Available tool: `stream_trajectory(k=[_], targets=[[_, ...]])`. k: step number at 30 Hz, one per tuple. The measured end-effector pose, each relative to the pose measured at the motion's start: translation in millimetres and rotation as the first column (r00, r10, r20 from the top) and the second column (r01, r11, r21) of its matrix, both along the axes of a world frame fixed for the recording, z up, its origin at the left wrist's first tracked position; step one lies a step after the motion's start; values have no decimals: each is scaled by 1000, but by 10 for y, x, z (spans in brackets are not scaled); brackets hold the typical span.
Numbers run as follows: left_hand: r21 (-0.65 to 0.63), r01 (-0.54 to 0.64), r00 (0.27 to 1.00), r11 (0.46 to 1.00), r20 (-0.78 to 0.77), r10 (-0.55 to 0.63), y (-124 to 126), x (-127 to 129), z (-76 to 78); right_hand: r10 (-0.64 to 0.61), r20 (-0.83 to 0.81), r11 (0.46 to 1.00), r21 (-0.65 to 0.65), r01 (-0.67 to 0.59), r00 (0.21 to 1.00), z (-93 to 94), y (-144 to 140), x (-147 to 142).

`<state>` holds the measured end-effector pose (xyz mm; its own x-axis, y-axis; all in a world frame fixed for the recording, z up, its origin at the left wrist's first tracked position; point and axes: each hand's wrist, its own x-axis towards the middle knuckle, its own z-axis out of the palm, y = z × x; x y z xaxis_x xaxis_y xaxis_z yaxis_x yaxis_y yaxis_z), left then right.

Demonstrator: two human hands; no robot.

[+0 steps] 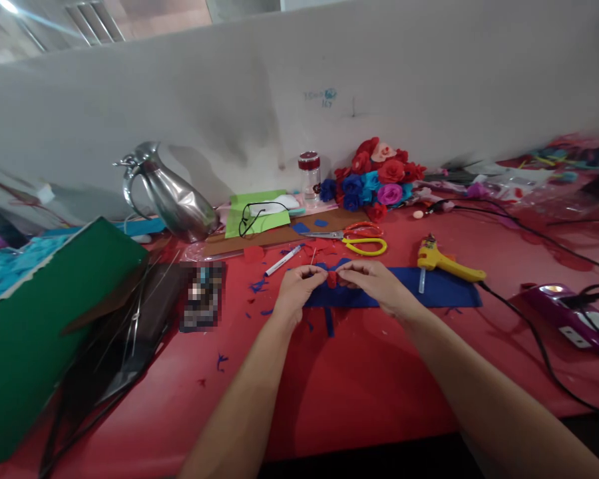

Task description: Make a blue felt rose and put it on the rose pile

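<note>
pinching a red roll between left hand and right hand.

Head view: L hand & R hand meet over red worktop, fingers pinching a small red felt roll above a blue felt strip. Yellow glue gun lies on strip, R side; yellow scissors, white marker behind; felt flowers by wall; steel jug far L.
</note>
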<state>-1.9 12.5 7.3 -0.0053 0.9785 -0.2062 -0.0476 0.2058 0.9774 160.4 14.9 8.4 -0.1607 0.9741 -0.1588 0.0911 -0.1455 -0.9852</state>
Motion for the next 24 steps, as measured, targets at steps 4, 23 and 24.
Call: stream_trajectory(k=[4,23,24], targets=[[7,-13,1000,1000,-20,13,0,-3,0,-1,24,1000,-3,1,1000,-2,6,-2],[121,-9,999,993,-31,13,17,19,-62,-90,42,994,69,87,995,-97,10,-28],[147,-28,999,989,-33,33,18,15,-59,-118,14,992,52,117,993,-84,12,-32]])
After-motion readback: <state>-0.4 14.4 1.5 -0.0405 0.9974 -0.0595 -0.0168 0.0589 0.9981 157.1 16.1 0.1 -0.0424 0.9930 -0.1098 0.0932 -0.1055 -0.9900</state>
